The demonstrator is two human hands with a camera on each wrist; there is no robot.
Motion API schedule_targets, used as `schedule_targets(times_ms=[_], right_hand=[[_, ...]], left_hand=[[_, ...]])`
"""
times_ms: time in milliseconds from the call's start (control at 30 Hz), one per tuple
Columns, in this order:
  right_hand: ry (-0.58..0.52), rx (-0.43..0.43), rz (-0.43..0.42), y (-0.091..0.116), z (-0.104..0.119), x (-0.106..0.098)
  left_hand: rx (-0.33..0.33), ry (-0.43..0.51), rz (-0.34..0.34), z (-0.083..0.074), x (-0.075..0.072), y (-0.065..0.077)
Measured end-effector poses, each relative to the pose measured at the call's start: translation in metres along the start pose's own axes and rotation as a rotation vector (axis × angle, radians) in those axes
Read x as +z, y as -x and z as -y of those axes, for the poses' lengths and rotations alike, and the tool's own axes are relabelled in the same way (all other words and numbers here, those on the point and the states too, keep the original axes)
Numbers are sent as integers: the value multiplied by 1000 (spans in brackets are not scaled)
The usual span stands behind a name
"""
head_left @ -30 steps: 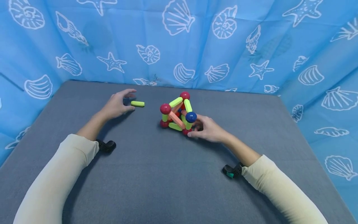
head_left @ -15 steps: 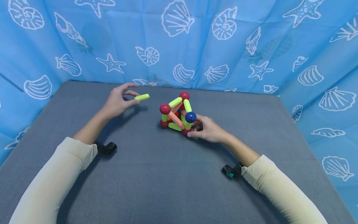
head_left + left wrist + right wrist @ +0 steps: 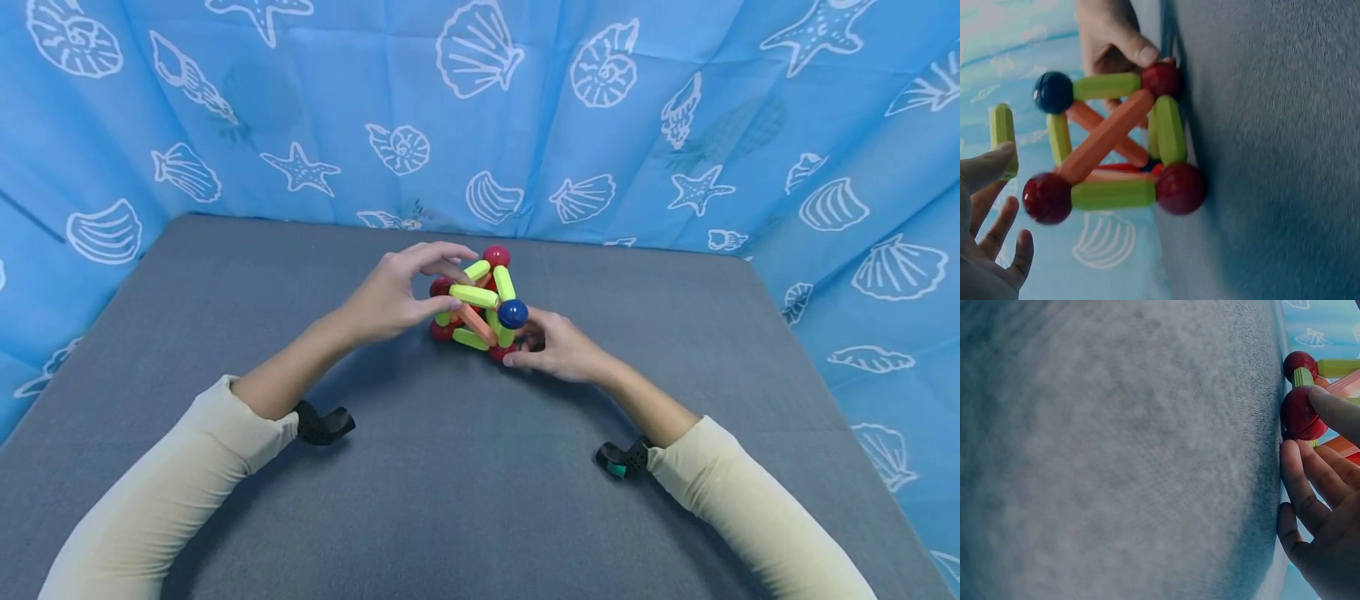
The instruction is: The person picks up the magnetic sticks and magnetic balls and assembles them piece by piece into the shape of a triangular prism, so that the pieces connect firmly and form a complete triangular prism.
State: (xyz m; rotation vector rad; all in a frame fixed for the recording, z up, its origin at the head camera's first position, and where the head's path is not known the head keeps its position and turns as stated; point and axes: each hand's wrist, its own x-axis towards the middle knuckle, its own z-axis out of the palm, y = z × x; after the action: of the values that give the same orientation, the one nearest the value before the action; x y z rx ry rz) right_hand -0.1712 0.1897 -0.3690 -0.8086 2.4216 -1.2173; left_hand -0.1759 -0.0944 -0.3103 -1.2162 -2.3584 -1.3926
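Observation:
A cube-like toy frame of yellow-green and orange rods, joined by balls, stands on the grey table. Its upper right corner carries a dark blue ball; red balls sit at several other corners. My left hand pinches a loose yellow-green rod between thumb and fingers over the frame's top. In the left wrist view this rod appears apart from the balls, its other fingers spread. My right hand grips the frame's lower right corner, thumb on the red ball; some fingertips are hidden behind the frame.
The grey cloth-covered table spreads around the frame and towards me. A blue curtain with white shell prints hangs behind the far edge and down the right side. Black camera mounts sit on both wrists.
My left hand has picked the loose yellow-green rod up off the table and carried it right, over the frame. My right hand and the frame have stayed put.

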Motion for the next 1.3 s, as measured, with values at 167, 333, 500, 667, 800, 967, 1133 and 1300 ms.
schedule_targets(times_ms=[167,333,500,667,800,967,1133,1300], right_hand=[[0,2,-2,1,0,2],[-1,0,-7,2,1,2],[4,-3,-5,1,2,2],[10,9,-10,1,2,1],[12,13,-9,2,2,1],[16,14,-9,1,1,1],[21,21,-4,0,0,1],[14,31,-1,0,1,0]], left_hand=[[13,-27,28,3,8,0],[9,-49,45,4,11,1],[-3,-111,59,5,14,2],[28,-232,80,4,15,1],[37,-280,91,4,16,-1],[21,-290,92,3,17,-2],[10,-262,85,3,17,-1],[-1,-217,72,4,15,0]])
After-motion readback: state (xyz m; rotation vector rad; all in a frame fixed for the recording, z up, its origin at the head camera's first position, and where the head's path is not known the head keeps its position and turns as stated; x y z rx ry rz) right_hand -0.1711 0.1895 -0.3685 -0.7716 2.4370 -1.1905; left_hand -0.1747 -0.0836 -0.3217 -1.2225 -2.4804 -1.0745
